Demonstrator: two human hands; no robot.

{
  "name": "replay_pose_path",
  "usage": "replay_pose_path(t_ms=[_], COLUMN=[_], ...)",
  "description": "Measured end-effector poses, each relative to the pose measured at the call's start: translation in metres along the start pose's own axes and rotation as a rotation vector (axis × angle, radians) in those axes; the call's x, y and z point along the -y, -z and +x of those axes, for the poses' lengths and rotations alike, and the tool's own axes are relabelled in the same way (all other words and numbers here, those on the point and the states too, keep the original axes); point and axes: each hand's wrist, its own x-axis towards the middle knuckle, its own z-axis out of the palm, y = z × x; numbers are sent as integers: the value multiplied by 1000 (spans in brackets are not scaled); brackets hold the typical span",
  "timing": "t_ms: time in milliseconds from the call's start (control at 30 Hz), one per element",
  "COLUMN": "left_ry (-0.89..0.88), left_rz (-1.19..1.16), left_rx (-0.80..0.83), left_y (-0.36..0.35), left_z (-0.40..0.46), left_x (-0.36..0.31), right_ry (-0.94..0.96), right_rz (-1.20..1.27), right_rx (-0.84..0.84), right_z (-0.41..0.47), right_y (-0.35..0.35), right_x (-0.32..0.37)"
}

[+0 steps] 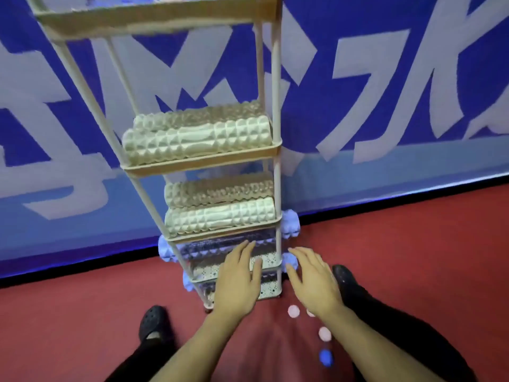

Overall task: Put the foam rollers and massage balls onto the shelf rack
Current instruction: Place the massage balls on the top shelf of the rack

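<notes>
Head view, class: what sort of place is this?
Probably a gym or fitness studio: textured foam rollers fill a shelf rack, small massage balls lie on red floor.

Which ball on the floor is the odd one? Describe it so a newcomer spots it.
Start at the shelf rack against the blue wall, then drop to the red floor before it. Under the right hand runs a line of small balls; the blue ball is nearest the camera, the others pink.

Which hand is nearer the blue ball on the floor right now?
Right. The right hand is just above the line of balls leading to the blue ball; the left hand is further off, over the rack's lower shelves.
</notes>
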Motion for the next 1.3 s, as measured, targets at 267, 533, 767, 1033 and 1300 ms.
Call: replay_pose_path(t_ms=[267, 533, 767, 1033, 1300], left_ry=[154, 268, 108, 257, 855], left_rz=[-69, -67, -36, -105, -899], left_rx=[386, 675, 584, 597, 546], left_y=[-174, -326, -416, -446, -419], left_z=[-40, -32, -3, 5, 7], left_x=[57, 112, 147, 164, 154], right_ry=[-468, -945, -1213, -1224, -1239], right_rz=[-33, 199, 387, 329, 359], right_rx=[325, 283, 89, 35, -13], right_z=[-84, -109, -117, -122, -123], right_y=[-128, -232, -288, -313, -304], right_x=[-131, -214, -254, -268, -262])
